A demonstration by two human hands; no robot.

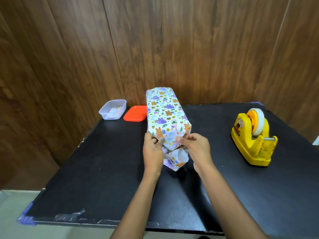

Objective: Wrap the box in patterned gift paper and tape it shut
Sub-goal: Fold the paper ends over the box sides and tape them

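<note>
Between the two wrists, at the parcel's near end, the left hand (152,149) gripped one side fold of the gift paper (173,161) with curled fingers, and the right hand (195,147) pinched the opposite fold between thumb and fingertips; both were closed on paper. A loose end flap hung below them towards the black table (103,169), with no tape visible on it. Beyond the hands the wrapped box (165,111) stretched lengthwise away towards the wooden wall. The paper looked thin and light, likely to crease or tear if tugged, while the box seemed stiff enough to fold against, so the best hold was probably on the folds close to the box corners. A yellow tape dispenser (253,137) stood well apart on the right; a clear plastic tub (113,109) and red lid (135,113) sat far left.
</note>
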